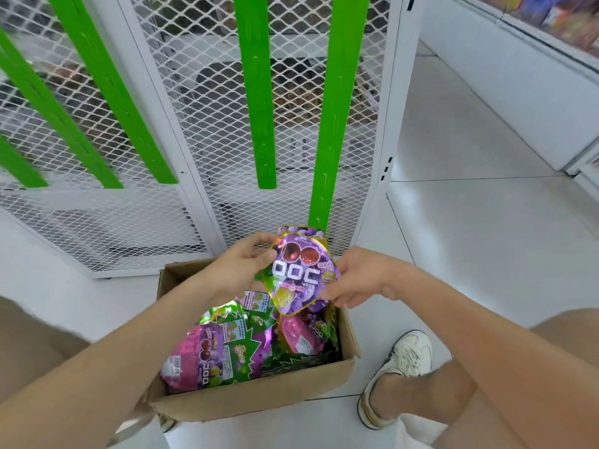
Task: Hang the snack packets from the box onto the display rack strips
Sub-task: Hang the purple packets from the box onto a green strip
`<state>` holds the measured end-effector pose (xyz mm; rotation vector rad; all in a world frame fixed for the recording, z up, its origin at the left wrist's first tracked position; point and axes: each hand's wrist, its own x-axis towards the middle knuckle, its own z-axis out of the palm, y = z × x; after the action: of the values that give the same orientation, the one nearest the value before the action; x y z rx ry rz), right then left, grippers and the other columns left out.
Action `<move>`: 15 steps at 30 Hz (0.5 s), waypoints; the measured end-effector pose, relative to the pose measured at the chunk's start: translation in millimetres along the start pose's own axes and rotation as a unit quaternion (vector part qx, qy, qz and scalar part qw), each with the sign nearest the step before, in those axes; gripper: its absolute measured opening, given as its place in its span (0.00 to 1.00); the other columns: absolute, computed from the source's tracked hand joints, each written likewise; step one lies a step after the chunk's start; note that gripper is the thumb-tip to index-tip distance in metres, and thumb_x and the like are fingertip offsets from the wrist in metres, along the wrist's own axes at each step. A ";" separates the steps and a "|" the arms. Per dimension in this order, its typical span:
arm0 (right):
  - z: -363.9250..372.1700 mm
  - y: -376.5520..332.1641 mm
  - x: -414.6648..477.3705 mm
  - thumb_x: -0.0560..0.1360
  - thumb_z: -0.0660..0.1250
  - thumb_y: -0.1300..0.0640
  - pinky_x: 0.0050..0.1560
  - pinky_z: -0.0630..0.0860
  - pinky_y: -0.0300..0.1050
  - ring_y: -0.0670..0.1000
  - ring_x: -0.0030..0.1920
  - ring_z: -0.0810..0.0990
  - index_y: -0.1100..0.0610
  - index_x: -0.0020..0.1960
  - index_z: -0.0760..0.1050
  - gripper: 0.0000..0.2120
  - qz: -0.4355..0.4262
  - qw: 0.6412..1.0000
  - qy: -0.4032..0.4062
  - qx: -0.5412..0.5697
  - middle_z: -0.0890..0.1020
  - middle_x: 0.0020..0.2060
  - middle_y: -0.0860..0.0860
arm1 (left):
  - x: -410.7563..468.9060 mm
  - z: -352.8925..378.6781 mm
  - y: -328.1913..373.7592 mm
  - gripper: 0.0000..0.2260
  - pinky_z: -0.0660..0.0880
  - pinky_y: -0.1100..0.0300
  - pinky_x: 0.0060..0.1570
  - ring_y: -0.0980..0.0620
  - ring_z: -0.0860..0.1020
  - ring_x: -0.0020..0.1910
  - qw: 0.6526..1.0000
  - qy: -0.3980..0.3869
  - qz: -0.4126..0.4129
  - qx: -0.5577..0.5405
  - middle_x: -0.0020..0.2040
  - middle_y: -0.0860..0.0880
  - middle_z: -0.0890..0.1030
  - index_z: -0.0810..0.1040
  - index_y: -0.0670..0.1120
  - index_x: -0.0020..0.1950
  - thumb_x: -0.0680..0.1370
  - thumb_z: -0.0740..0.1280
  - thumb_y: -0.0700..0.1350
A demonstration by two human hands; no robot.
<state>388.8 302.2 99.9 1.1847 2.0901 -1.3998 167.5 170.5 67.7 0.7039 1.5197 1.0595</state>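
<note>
Where the white tiled floor (470,254) meets it, one white mesh display rack (181,150) fills the upper half of the view. It carries five green slotted strips: three slant across the left panel and two run down the right panel. The rightmost strip (337,124) reaches lowest. No packets show on the visible lengths of the other four strips.

One open cardboard box (259,393) stands on the floor in front of the rack, between the person's legs. It holds a loose heap of purple and green snack packets (201,351). They overlap too much for an exact count.

One white shoe (402,364) rests on the floor just right of the box.

Both hands hold a single purple grape gummy packet (301,277) above the far end of the box, near the foot of the rightmost strip. The left hand (246,257) pinches its upper left edge between thumb and fingers. The right hand (359,277) pinches its lower right edge. The top of a second purple packet (287,229) shows just behind the held one. Whether it hangs on the strip cannot be told.
</note>
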 end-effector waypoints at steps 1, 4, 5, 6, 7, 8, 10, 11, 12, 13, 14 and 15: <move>-0.4 -2.2 -2.3 0.74 0.79 0.58 0.53 0.85 0.48 0.55 0.48 0.89 0.64 0.57 0.83 0.14 -0.002 0.998 0.015 0.058 0.89 0.46 0.57 | -1.4 1.2 3.0 0.08 0.84 0.50 0.42 0.52 0.85 0.47 0.999 0.002 -0.010 -0.046 0.53 0.49 0.87 0.78 0.48 0.65 0.87 0.64 0.40; -2.1 -12.1 -14.4 0.76 0.75 0.63 0.51 0.86 0.48 0.53 0.45 0.89 0.63 0.53 0.83 0.07 -0.050 0.988 0.074 0.126 0.88 0.45 0.58 | -3.3 1.1 10.0 0.09 0.82 0.37 0.58 0.43 0.83 0.51 0.997 0.028 -0.041 -0.059 0.54 0.42 0.84 0.78 0.44 0.61 0.81 0.67 0.37; -3.2 -14.7 -17.6 0.76 0.74 0.64 0.49 0.86 0.47 0.51 0.41 0.88 0.63 0.49 0.82 0.03 -0.069 0.985 0.093 0.128 0.88 0.41 0.57 | -5.3 -0.2 13.4 0.11 0.83 0.37 0.57 0.43 0.84 0.51 0.998 0.039 -0.049 -0.008 0.54 0.40 0.84 0.78 0.42 0.59 0.77 0.70 0.38; -4.3 -18.6 -22.5 0.76 0.73 0.66 0.46 0.86 0.46 0.49 0.38 0.86 0.63 0.46 0.81 0.02 -0.092 0.981 0.113 0.129 0.86 0.38 0.55 | -9.3 -0.4 18.4 0.16 0.84 0.39 0.55 0.44 0.84 0.52 0.996 0.044 -0.056 0.058 0.55 0.40 0.84 0.77 0.41 0.58 0.72 0.73 0.41; -5.4 -20.8 -25.1 0.77 0.72 0.67 0.43 0.85 0.46 0.48 0.34 0.83 0.61 0.44 0.79 0.04 -0.121 0.977 0.133 0.114 0.84 0.34 0.54 | -12.9 -1.1 22.5 0.20 0.84 0.41 0.56 0.46 0.84 0.53 0.990 0.043 -0.055 0.124 0.55 0.41 0.84 0.77 0.42 0.59 0.68 0.75 0.44; -5.5 -24.6 -28.6 0.77 0.71 0.66 0.40 0.82 0.45 0.47 0.31 0.79 0.58 0.42 0.78 0.07 -0.156 0.972 0.155 0.083 0.81 0.31 0.52 | -16.5 -0.7 26.6 0.23 0.83 0.42 0.58 0.48 0.84 0.54 0.984 0.037 -0.036 0.168 0.55 0.43 0.85 0.77 0.45 0.59 0.67 0.78 0.44; -4.4 -28.6 -30.8 0.79 0.70 0.61 0.39 0.76 0.47 0.48 0.30 0.73 0.50 0.42 0.78 0.10 -0.230 0.957 0.174 -0.044 0.79 0.28 0.50 | -22.4 1.8 34.0 0.26 0.81 0.44 0.62 0.50 0.86 0.56 0.982 0.002 0.038 0.184 0.58 0.46 0.85 0.76 0.50 0.63 0.70 0.83 0.41; -2.8 -30.4 -30.9 0.80 0.69 0.59 0.40 0.76 0.47 0.50 0.30 0.74 0.48 0.43 0.80 0.08 -0.253 0.947 0.171 -0.096 0.80 0.29 0.51 | -26.8 5.4 40.1 0.27 0.81 0.45 0.63 0.49 0.86 0.57 0.981 -0.028 0.076 0.177 0.59 0.46 0.85 0.76 0.51 0.66 0.71 0.82 0.39; -1.5 -32.9 -32.5 0.81 0.69 0.57 0.40 0.76 0.46 0.52 0.32 0.77 0.48 0.46 0.82 0.07 -0.271 0.940 0.164 -0.126 0.82 0.31 0.50 | -30.2 9.2 45.9 0.26 0.82 0.46 0.62 0.48 0.86 0.57 0.976 -0.053 0.108 0.179 0.59 0.46 0.86 0.77 0.52 0.67 0.73 0.81 0.39; -1.7 -34.1 -31.6 0.81 0.68 0.56 0.41 0.76 0.43 0.52 0.34 0.79 0.48 0.48 0.84 0.07 -0.283 0.935 0.165 -0.136 0.83 0.33 0.49 | -31.8 12.4 50.7 0.23 0.82 0.46 0.60 0.47 0.86 0.55 0.968 -0.068 0.137 0.200 0.57 0.47 0.87 0.79 0.53 0.67 0.75 0.80 0.41; -2.8 -38.2 -33.3 0.81 0.69 0.55 0.41 0.76 0.40 0.49 0.36 0.81 0.49 0.50 0.85 0.05 -0.290 0.932 0.175 -0.126 0.85 0.35 0.48 | -31.9 14.9 54.7 0.20 0.83 0.44 0.58 0.45 0.87 0.52 0.957 -0.069 0.161 0.232 0.53 0.46 0.87 0.81 0.55 0.66 0.76 0.79 0.45; -6.0 -42.3 -35.2 0.80 0.72 0.54 0.42 0.77 0.39 0.47 0.37 0.83 0.50 0.52 0.85 0.04 -0.289 0.933 0.189 -0.101 0.86 0.37 0.47 | -30.9 16.0 57.9 0.17 0.83 0.42 0.55 0.43 0.87 0.49 0.947 -0.062 0.177 0.261 0.49 0.46 0.88 0.82 0.56 0.63 0.76 0.78 0.47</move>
<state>376.5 285.3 151.1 0.8340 2.9490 -1.1882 183.5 172.0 133.3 1.4296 1.6122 0.8456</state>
